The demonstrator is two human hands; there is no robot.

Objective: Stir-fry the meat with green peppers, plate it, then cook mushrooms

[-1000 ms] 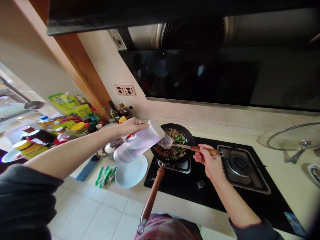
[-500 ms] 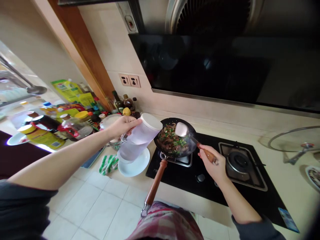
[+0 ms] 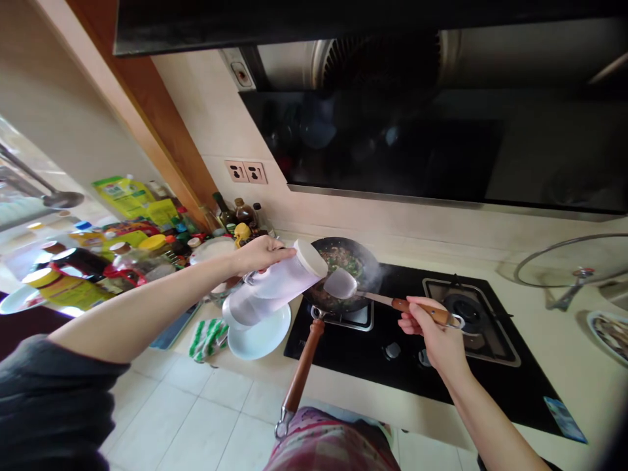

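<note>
My left hand (image 3: 265,254) is wrapped round the handle of a translucent water pitcher (image 3: 269,288) with a white lid. The pitcher tilts to the right, its lid end at the left rim of the wok (image 3: 314,297). My right hand (image 3: 436,330) grips the wooden handle of a metal spatula (image 3: 342,284), whose blade hangs over the wok. Browned meat with chopped greens (image 3: 346,261) lies inside, and steam rises at the right side. The wok sits on the left burner, its wooden handle (image 3: 305,366) pointing toward me.
Below the pitcher are a white plate (image 3: 260,343) and a green-striped cloth (image 3: 209,339). Bottles and jars (image 3: 108,261) crowd the left counter. Right of the wok lie a second burner (image 3: 466,313), a glass lid (image 3: 579,261) and a dish of food (image 3: 611,333). The range hood (image 3: 392,150) hangs above.
The pitcher has tipped further toward the wok. My right hand has drawn back to the right, and the spatula blade has swung lower and left. Steam has increased. The view has shifted slightly.
</note>
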